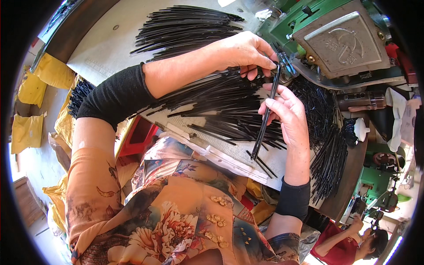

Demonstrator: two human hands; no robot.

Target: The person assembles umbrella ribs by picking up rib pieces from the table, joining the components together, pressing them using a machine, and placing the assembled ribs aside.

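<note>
A thin black rod [262, 132], perhaps a bundle of narrow strips, slants between my hands, its lower end over the worktable's front edge. My left hand [247, 51] pinches its upper end by the green machine [287, 24]. Lower down, the thumb and fingers of my right hand [289, 112] close round the rod's middle. Similar black rods [225, 95] lie spread beneath my left forearm. Another heap [185, 26] rests farther back. A tangled pile of black rods [327, 150] sits to the right of my right hand. The machine's working part is partly hidden behind my left fingers.
The machine's metal cover [340, 42] juts over the table's far right. Beside the pile stand a dark cylindrical container [364, 100] and a white-topped vessel [360, 130]. Yellow bags [53, 73] are at left, a red bin [138, 137] under the table. Another person [338, 243] works at lower right.
</note>
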